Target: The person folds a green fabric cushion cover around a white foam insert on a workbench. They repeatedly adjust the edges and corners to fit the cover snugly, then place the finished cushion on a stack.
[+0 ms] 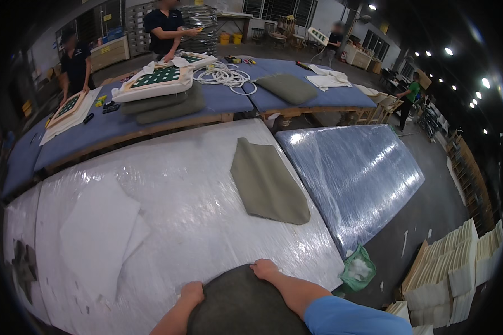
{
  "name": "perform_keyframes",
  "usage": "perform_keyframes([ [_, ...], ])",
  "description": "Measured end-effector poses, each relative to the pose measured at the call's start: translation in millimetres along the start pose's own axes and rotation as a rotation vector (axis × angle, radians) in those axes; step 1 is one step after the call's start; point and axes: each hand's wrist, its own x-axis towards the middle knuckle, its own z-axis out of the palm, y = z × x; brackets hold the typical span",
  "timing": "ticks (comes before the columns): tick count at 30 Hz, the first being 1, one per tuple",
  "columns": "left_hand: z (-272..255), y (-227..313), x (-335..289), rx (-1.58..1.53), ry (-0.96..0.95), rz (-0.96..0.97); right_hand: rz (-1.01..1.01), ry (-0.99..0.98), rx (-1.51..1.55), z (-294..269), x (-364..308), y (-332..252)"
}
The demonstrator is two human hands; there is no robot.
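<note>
Olive-dark fabric covers a rounded upholstery piece [235,304], held in both hands at the near edge of a plastic-covered white desk [179,167]. The left hand [193,292] is curled closed on the piece's left rim; the right hand [264,269] pinches the top rim, thumb and fingers bunched together, though the fingertips' exact grip is hidden. The piece looks soft and fairly light, likely to bend if lifted from one side; its matte face should not slip much and seems hard to damage. Two well-separated holds on the rim look best, since the broad middle offers little to grasp. Whether it is padded inside cannot be told. Lying on the desk's right half is a flat grey-green fabric panel [268,184], apparently limp; on its left half, thin white sheets [103,229] overlap. Beside the desk's near right corner sits a green plastic bag [359,269].
</note>
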Motion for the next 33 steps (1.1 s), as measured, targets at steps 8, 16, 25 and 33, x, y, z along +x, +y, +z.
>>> perform_keyframes([
  [8, 5, -26, -11, -0.263, 0.125, -0.058, 0.019, -0.071, -0.174, 1, 14, 12],
  [16, 17, -35, -10, -0.487, 0.377, -0.222, 0.259, 0.016, 0.066, 3, -7, -12],
  [25, 28, -16, 6, -0.526, 0.45, -0.293, 0.283, 0.256, 0.033, 18, -13, -19],
  [33, 35, -17, 27, -0.532, 0.511, -0.375, 0.258, 0.371, 0.016, 31, 10, -18],
])
